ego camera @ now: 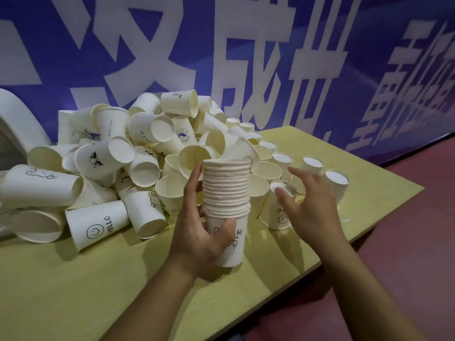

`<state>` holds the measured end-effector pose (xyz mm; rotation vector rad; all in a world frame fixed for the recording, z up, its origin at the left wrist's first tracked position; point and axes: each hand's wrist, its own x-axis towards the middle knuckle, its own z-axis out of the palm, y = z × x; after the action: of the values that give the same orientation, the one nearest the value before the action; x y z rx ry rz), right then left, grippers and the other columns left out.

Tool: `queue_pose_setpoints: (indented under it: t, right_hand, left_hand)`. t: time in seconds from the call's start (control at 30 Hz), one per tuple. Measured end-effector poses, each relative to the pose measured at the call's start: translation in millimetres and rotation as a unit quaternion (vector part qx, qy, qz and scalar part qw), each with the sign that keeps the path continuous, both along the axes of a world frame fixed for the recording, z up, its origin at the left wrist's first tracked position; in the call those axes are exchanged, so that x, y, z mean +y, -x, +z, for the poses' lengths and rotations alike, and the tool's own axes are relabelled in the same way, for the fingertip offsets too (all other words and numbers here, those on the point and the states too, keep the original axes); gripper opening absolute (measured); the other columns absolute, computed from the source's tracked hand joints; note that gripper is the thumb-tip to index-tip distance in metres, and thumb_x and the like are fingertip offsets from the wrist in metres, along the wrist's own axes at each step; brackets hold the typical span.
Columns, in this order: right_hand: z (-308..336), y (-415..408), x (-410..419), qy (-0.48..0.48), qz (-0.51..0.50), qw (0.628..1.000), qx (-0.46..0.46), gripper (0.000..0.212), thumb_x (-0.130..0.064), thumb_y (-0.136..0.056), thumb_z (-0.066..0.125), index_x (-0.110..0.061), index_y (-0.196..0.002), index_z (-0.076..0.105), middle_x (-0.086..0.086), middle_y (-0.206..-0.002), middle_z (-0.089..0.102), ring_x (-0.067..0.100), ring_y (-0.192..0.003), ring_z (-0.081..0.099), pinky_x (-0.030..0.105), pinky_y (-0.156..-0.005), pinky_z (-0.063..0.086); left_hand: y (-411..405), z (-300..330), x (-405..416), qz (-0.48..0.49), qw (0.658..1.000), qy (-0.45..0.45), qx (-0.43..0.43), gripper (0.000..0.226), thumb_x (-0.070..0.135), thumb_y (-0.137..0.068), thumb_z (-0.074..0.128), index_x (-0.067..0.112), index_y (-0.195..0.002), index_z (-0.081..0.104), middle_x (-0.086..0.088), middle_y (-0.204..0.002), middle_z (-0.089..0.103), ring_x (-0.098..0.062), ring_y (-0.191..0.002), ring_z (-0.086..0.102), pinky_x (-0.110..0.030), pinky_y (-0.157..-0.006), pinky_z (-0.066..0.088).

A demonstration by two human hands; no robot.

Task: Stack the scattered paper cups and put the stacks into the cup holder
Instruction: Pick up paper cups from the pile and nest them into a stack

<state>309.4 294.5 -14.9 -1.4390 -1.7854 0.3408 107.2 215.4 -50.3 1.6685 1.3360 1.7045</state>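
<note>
Two hands: we see both reach in from the bottom edge of the head view, bare forearms over the table.
Left hand: we see its fingers and thumb curled round the stack of cups, held upright above the table's near middle.
Stack: many rims nest closely one over another; the lowest cup bears "Hi" and a small drawing.
Right hand: we see it spread, fingers loose, the fingertips touching the base of an upturned cup just right of the stack.
Upturned cup: it stands mouth down on the table and bears a smiley print.
Pile of cups: we find a loose heap across the far left of the table, cups lying on their sides and tilted, some marked "HELLO".
Standing cups: a few more stand mouth down near the right corner.
Table: yellow-green top, its right edge running diagonally.
Floor: dark red, beside the table.
Wall: blue banner with large white characters, close behind the pile.
White object: curved, at the far left; we cannot tell what it is.
</note>
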Motion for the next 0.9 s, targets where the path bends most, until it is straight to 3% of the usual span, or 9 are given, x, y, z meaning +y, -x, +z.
queue_pose_setpoints:
  t: [0.1,0.2,0.33,0.43,0.53,0.63,0.77,0.9]
  right_hand:
    - [-16,-3,7,0.047,-0.009,0.998,-0.044,0.063,-0.044,-0.091,0.067,-0.028,-0.146,0.044,-0.002,-0.150,0.046,0.021,-0.138,0.031,0.040,-0.113,0.027]
    - [-23,-5,7,0.058,-0.010,0.998,0.004,0.065,-0.039,-0.088,0.072,-0.028,-0.145,0.045,-0.005,-0.147,0.049,0.022,-0.137,0.037,0.043,-0.111,0.036]
    - [-20,-12,5,0.023,-0.009,0.998,0.066,0.071,-0.033,-0.083,0.078,-0.028,-0.145,0.044,-0.004,-0.139,0.052,0.017,-0.121,0.050,0.044,-0.100,0.049]
    - [-13,-19,1,0.015,0.012,0.992,0.128,0.073,-0.031,-0.084,0.075,-0.036,-0.148,0.040,-0.004,-0.137,0.048,0.016,-0.106,0.055,0.040,-0.090,0.054]
    - [-2,-20,-5,-0.025,0.007,0.978,0.205,0.059,-0.031,-0.086,0.069,-0.038,-0.142,0.050,-0.007,-0.125,0.047,0.012,-0.102,0.057,0.038,-0.087,0.057]
    - [15,-17,-13,-0.083,0.014,0.950,0.299,0.050,-0.032,-0.080,0.068,-0.036,-0.129,0.055,-0.005,-0.123,0.050,0.015,-0.106,0.060,0.029,-0.074,0.058]
    - [32,-8,-21,-0.098,0.075,0.909,0.398,0.051,-0.026,-0.076,0.068,-0.034,-0.118,0.041,0.003,-0.130,0.046,0.019,-0.109,0.063,0.018,-0.064,0.054]
    - [34,4,-24,-0.084,0.132,0.916,0.370,0.045,-0.020,-0.085,0.072,-0.042,-0.116,0.048,-0.004,-0.128,0.049,0.018,-0.109,0.064,0.021,-0.068,0.056]
  left_hand:
    - [4,-1,2,0.008,1.000,0.013,0.008,0.099,0.054,-0.068,0.069,0.054,-0.153,0.018,0.031,-0.136,0.048,-0.008,-0.117,0.062,-0.029,-0.090,0.057]
    - [3,-3,3,0.003,0.999,0.029,0.027,0.101,0.055,-0.068,0.068,0.050,-0.155,0.017,0.023,-0.142,0.046,-0.010,-0.122,0.060,-0.032,-0.095,0.056]
    - [3,-5,2,-0.008,0.998,0.043,0.038,0.102,0.054,-0.070,0.069,0.050,-0.156,0.014,0.014,-0.148,0.046,-0.017,-0.128,0.057,-0.048,-0.101,0.053]
    - [3,-4,1,-0.015,0.998,0.044,0.043,0.101,0.053,-0.071,0.068,0.050,-0.156,0.014,0.015,-0.148,0.047,-0.016,-0.131,0.055,-0.047,-0.104,0.051]
    - [3,-4,0,-0.037,0.997,0.046,0.047,0.098,0.047,-0.071,0.068,0.049,-0.155,0.017,0.022,-0.139,0.052,-0.016,-0.125,0.059,-0.045,-0.100,0.054]
    - [0,-1,-3,-0.069,0.995,0.052,0.051,0.098,0.047,-0.071,0.067,0.047,-0.156,0.019,0.021,-0.136,0.054,-0.017,-0.120,0.062,-0.037,-0.094,0.056]
    - [-5,5,-8,-0.112,0.991,0.054,0.055,0.095,0.045,-0.073,0.065,0.039,-0.157,0.022,0.023,-0.140,0.052,-0.010,-0.122,0.060,-0.017,-0.090,0.051]
    - [-7,8,-10,-0.131,0.989,0.054,0.050,0.094,0.043,-0.075,0.065,0.032,-0.158,0.022,0.025,-0.141,0.052,-0.007,-0.123,0.060,-0.014,-0.091,0.049]
